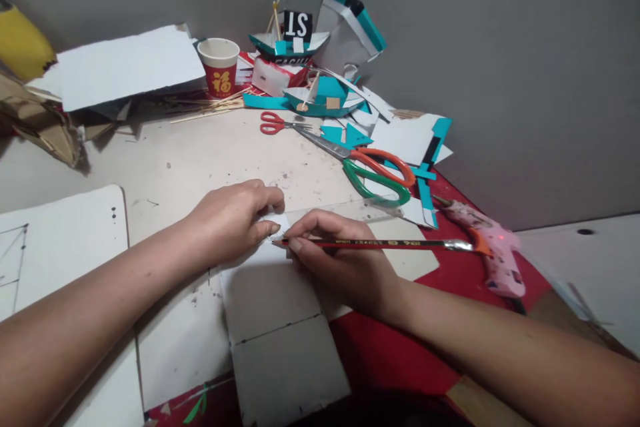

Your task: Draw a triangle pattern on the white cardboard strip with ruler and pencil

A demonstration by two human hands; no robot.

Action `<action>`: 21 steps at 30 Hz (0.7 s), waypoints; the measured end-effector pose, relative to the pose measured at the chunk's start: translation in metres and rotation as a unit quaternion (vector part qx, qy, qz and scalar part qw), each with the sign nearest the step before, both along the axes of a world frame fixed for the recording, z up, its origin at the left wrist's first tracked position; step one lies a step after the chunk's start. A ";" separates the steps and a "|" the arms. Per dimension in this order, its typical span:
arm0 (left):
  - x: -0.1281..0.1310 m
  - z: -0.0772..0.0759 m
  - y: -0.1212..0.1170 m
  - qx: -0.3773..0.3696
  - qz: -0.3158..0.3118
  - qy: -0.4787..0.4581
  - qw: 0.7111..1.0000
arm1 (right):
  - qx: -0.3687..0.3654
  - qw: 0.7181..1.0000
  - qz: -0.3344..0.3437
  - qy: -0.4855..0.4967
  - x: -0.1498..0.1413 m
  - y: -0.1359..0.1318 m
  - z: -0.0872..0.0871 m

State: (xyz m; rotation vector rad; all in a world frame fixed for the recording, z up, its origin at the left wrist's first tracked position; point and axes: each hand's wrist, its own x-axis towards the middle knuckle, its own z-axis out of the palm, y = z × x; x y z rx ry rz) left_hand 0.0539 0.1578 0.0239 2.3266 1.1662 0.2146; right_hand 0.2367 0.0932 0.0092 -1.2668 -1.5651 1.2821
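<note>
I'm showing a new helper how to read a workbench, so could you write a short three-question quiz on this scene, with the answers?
1. True or false: the left hand is holding the pencil.
2. Choose one: the handles of the large scissors are (A) both red, (B) one orange and one green, (C) both yellow.
3. Fill in the missing word: as seen in the picture, the paper cup stands to the ____ of the nearer model boat.

Key: 1. False; the right hand holds the pencil. 2. B. 3. left.

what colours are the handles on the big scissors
One handle is orange and the other green, shown best in the head view.
</note>
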 end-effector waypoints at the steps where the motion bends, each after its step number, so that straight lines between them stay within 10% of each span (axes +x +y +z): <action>1: 0.000 0.000 0.000 -0.002 -0.001 0.003 1.000 | 0.011 1.000 -0.004 -0.006 -0.001 -0.001 -0.001; 21: 0.001 0.002 0.001 -0.006 -0.009 0.021 1.000 | 0.129 0.983 0.012 -0.127 -0.002 -0.002 -0.005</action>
